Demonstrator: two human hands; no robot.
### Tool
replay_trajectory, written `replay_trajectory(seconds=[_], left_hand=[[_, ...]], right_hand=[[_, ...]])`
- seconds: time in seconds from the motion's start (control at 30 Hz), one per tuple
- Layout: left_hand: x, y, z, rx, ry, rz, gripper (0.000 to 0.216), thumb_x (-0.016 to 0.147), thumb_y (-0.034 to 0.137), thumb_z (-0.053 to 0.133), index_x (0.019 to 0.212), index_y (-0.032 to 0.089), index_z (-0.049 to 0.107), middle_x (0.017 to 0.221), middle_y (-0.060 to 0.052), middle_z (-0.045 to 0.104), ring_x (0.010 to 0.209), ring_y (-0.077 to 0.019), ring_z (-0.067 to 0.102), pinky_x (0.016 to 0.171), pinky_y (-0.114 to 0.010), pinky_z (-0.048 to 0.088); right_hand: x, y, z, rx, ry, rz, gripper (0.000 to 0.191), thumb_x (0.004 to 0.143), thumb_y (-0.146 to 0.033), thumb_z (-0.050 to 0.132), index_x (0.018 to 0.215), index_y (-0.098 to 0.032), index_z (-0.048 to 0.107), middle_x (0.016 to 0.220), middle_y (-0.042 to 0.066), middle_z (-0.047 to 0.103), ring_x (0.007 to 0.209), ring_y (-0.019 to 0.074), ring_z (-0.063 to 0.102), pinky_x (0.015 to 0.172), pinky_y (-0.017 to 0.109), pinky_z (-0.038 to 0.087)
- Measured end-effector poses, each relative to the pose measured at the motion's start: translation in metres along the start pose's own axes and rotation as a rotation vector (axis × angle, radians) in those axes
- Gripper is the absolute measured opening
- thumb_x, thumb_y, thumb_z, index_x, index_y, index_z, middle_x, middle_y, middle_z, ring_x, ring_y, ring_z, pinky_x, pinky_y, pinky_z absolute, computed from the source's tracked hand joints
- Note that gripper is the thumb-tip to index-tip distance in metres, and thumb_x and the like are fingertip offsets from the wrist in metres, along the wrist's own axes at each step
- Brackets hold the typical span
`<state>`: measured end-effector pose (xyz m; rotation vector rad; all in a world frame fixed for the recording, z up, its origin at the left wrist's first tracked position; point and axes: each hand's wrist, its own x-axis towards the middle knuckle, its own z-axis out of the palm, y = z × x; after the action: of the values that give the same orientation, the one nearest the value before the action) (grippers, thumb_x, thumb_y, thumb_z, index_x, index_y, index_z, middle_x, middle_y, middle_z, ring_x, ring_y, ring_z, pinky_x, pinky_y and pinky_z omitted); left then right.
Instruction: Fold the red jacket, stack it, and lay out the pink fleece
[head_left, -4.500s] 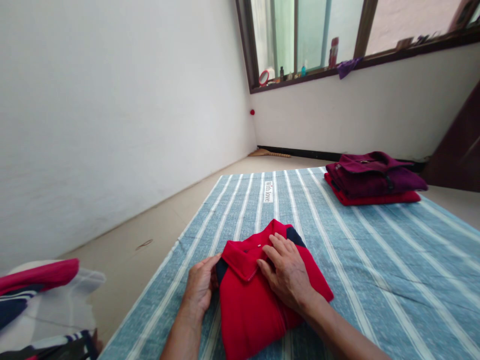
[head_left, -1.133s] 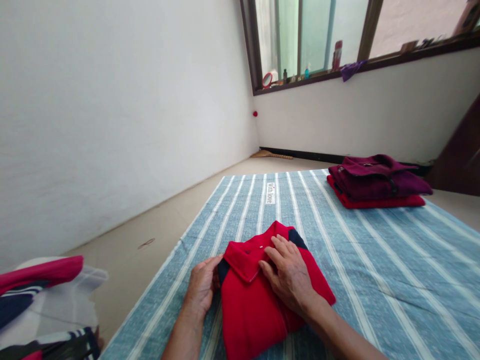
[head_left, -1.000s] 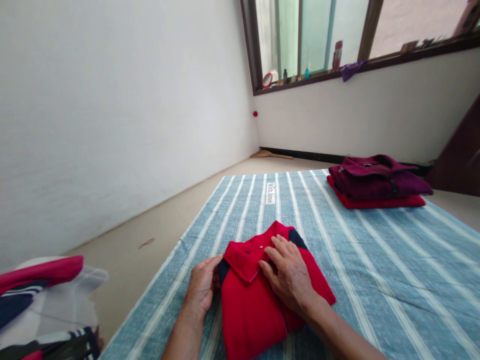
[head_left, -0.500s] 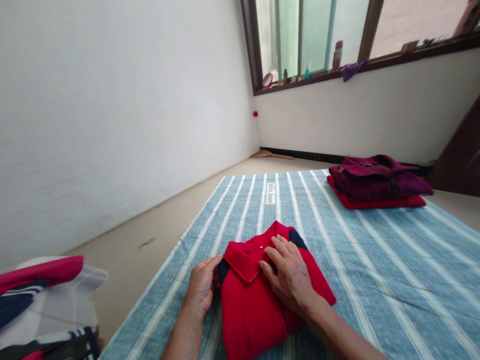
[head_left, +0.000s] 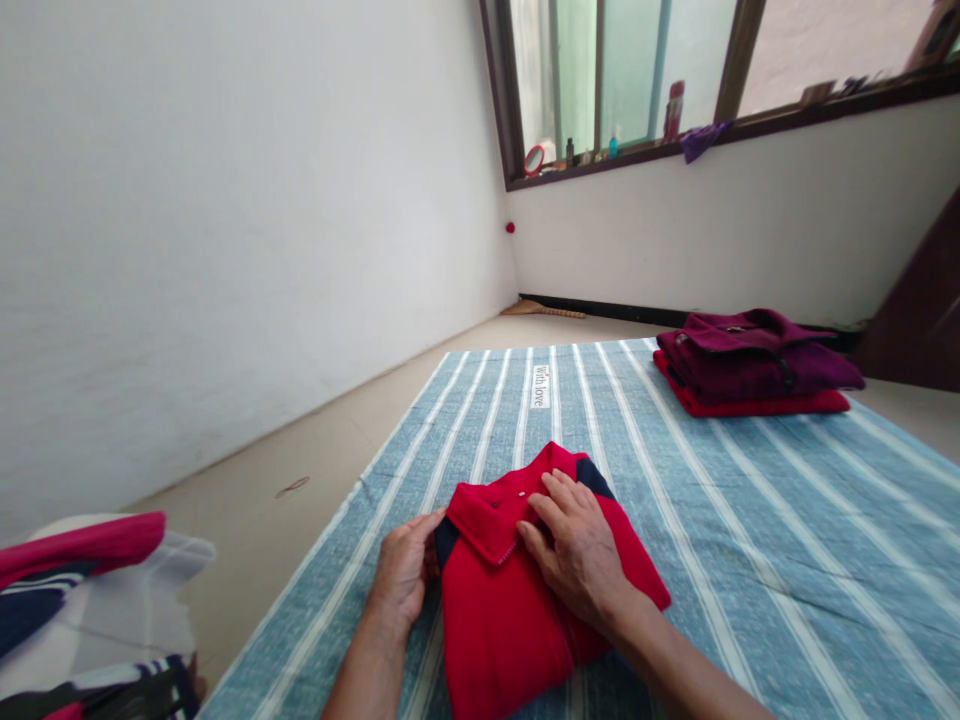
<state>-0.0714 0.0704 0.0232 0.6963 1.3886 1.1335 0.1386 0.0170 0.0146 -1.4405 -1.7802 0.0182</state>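
Note:
A red collared shirt (head_left: 499,610) with navy shoulder panels lies folded on the blue striped cloth (head_left: 360,570), its collar pointing away from me. My left hand (head_left: 405,568) is at the shirt's left shoulder. Its fingers curl at the navy edge, and some of them are hidden behind the fabric. Resting palm down on the right side of the chest, just below the collar, is my right hand (head_left: 576,540). Its fingers are spread and hold nothing.
Folded maroon and red clothes (head_left: 757,365) are stacked at the far right of the cloth. More red and navy garments (head_left: 82,550) lie on a whitish surface at lower left. A white wall (head_left: 225,220) rises on the left. Small items line the windowsill (head_left: 630,155).
Almost nothing differs. Both hands keep their places on the shirt, and the view has shifted very slightly.

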Motion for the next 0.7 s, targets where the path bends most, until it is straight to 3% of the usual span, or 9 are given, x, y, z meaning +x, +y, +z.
replay_trajectory(seconds=[0.7], left_hand=[[-0.0021, 0.0017, 0.002, 0.015, 0.02, -0.005, 0.005, 0.071, 0.019, 0.069, 0.072, 0.014, 0.068, 0.052, 0.0, 0.064, 0.043, -0.0149, 0.059, 0.05, -0.025, 0.052]], right_hand=[[-0.0005, 0.0016, 0.0015, 0.005, 0.002, -0.009, 0.016, 0.09, -0.03, 0.055, 0.101, -0.023, 0.064, 0.125, 0.009, 0.061, 0.123, 0.0298, 0.049, 0.102, 0.051, 0.041]])
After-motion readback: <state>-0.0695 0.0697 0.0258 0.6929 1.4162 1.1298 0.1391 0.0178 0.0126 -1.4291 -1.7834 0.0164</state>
